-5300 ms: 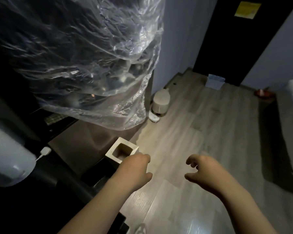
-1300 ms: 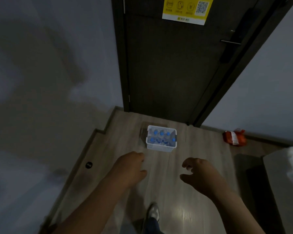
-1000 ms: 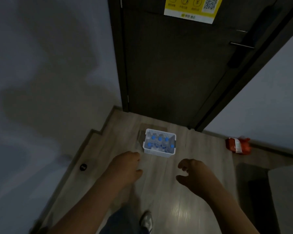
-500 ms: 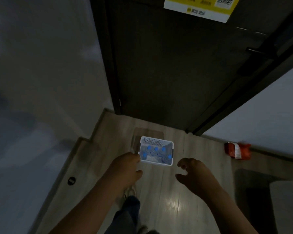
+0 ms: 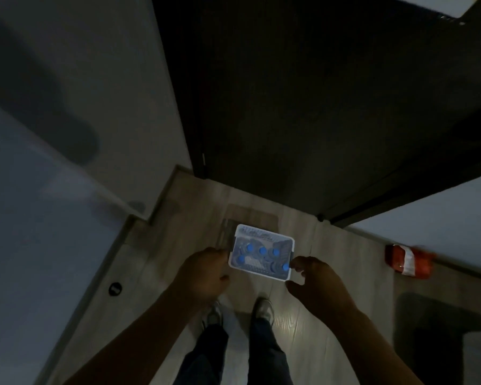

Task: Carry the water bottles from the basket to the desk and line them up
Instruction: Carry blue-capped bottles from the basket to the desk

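White basket [image 5: 257, 232] stands on the wood floor [image 5: 339, 245] directly before the dark door [image 5: 289, 107], holding the water bottles [image 5: 262, 250]; five blue caps are visible. Left hand [image 5: 203, 270] and right hand [image 5: 314, 282] flank it, fingers loosely curled and holding nothing; contact with the rim cannot be determined. Red packet [image 5: 408, 261] lies by the right-hand wall, well apart.
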